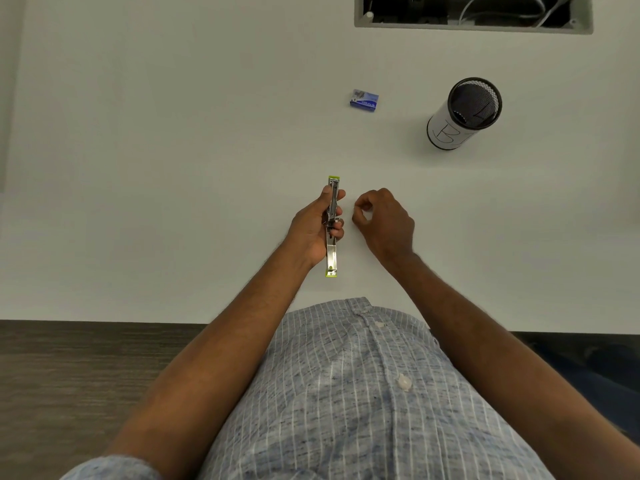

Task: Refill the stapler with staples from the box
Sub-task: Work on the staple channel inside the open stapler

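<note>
Desk clutter and surroundings

A white table (173, 133) fills most of the view. A black mesh cup (464, 114) stands on it toward the far right, wrapped in a white paper sleeve with handwritten letters, partly legible. At the table's far edge a rectangular cable hatch (472, 13) is cut into the top, dark inside, with white cables (502, 8) looped in it. Near the bottom, a dark wood-grain floor (69, 375) lies below the table's near edge, and a blue-grey striped shirt (346, 393) with white buttons shows.
</note>
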A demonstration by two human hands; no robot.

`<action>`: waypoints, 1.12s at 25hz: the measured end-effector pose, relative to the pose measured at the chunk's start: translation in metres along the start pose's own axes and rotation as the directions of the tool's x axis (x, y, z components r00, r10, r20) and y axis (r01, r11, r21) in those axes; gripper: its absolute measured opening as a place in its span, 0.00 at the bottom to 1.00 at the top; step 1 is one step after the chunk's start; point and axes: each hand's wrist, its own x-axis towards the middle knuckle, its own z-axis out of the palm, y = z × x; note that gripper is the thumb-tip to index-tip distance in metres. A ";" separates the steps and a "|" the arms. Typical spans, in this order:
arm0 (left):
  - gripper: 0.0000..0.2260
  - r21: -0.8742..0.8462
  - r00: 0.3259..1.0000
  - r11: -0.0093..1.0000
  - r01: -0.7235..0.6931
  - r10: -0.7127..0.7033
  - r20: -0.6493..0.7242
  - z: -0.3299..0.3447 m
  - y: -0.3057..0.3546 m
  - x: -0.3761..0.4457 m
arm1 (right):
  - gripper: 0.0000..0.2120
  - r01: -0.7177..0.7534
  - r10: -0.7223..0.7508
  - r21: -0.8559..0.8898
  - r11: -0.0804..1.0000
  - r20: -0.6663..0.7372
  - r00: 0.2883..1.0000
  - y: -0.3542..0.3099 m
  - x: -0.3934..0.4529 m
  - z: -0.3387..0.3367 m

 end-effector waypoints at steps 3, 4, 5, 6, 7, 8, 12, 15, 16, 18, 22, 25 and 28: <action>0.15 -0.004 1.000 1.000 -0.004 0.004 0.012 0.002 0.002 -0.002 | 0.03 -0.108 0.102 0.227 0.968 0.035 0.994 -0.001 0.001 -0.007; 0.15 -0.005 1.000 1.000 -0.007 0.008 0.019 0.003 0.002 -0.003 | 0.02 -0.197 0.180 0.405 0.893 0.080 0.980 -0.004 0.003 -0.012; 0.15 -0.004 1.000 1.000 -0.014 0.014 0.026 0.004 0.002 -0.004 | 0.02 -0.283 0.242 0.576 0.767 0.150 0.959 -0.008 0.005 -0.018; 0.15 -0.002 0.999 1.000 -0.024 0.024 0.035 0.005 0.003 -0.005 | 0.02 -0.331 0.266 0.690 0.644 0.203 0.942 -0.012 0.006 -0.025; 0.15 0.002 0.998 0.999 -0.034 0.034 0.044 0.006 0.003 -0.006 | 0.02 -0.333 0.257 0.745 0.578 0.220 0.941 -0.016 0.007 -0.032; 0.15 0.005 0.998 0.999 -0.044 0.044 0.052 0.008 0.004 -0.007 | 0.03 -0.311 0.230 0.765 0.564 0.216 0.949 -0.020 0.008 -0.039; 0.14 0.029 0.994 0.996 -0.090 0.088 0.067 0.017 0.007 -0.012 | 0.02 -0.152 0.104 0.707 0.691 0.111 0.988 -0.038 0.009 -0.053; 0.13 0.036 0.991 0.993 -0.113 0.111 0.070 0.022 0.010 -0.015 | 0.02 -0.106 0.103 0.679 0.726 0.046 0.994 -0.045 0.008 -0.056; 0.14 0.039 0.991 0.992 -0.116 0.113 0.069 0.023 0.010 -0.016 | 0.02 -0.107 0.114 0.681 0.725 0.034 0.993 -0.047 0.008 -0.056; 0.14 0.041 0.991 0.992 -0.118 0.115 0.065 0.023 0.011 -0.016 | 0.02 -0.103 0.118 0.667 0.738 0.023 0.993 -0.047 0.008 -0.056; 0.12 0.080 0.990 0.988 -0.135 0.132 0.044 0.022 0.009 -0.016 | 0.02 -0.110 0.115 0.642 0.759 0.034 0.993 -0.047 0.008 -0.058; 0.12 0.126 0.986 0.978 -0.164 0.161 0.031 0.021 0.009 -0.015 | 0.01 -0.113 0.122 0.597 0.794 0.027 0.992 -0.049 0.008 -0.060; 0.12 0.221 0.978 0.954 -0.204 0.206 0.011 0.020 0.011 -0.015 | 0.03 -0.102 0.110 0.489 0.866 0.013 0.994 -0.049 0.009 -0.064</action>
